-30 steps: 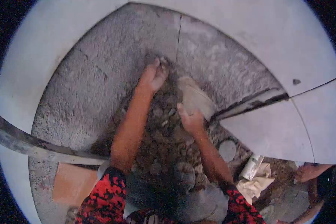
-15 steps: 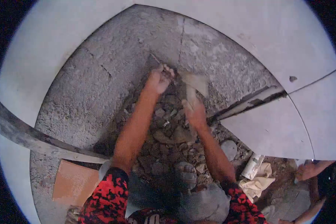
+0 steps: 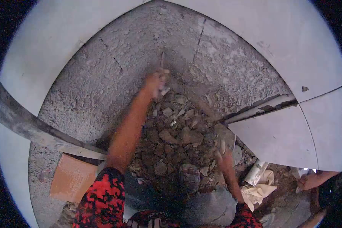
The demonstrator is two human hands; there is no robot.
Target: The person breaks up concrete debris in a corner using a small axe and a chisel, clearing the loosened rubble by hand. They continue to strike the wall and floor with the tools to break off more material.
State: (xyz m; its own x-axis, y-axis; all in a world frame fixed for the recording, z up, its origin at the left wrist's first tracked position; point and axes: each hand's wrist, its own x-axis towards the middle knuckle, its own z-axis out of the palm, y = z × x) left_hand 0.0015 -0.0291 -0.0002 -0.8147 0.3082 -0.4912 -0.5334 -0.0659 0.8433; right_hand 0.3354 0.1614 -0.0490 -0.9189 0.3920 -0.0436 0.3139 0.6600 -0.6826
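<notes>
My left hand (image 3: 156, 84) is closed around a thin chisel (image 3: 162, 60), its tip up against the rough plaster in the wall corner (image 3: 167, 49). The chisel's lower end shows just under my fist. My right hand (image 3: 225, 155) grips a hammer (image 3: 225, 136), whose broad, pale head is blurred. That hand is low on the right, well apart from the chisel, near the edge of a white tile (image 3: 273, 133). Broken rubble (image 3: 174, 133) covers the floor between my arms.
A curved ledge (image 3: 38, 125) crosses the left side above an orange-brown tile (image 3: 73, 178). A pale tube (image 3: 256, 173) and a cream cloth (image 3: 259, 190) lie at lower right. Beyond them is another person's hand (image 3: 317, 180). My sandalled foot (image 3: 189, 176) rests on the rubble.
My right hand has swung the hammer down and to the right, away from the corner. The left hand stays at the corner, the chisel now more upright. The view has shifted slightly.
</notes>
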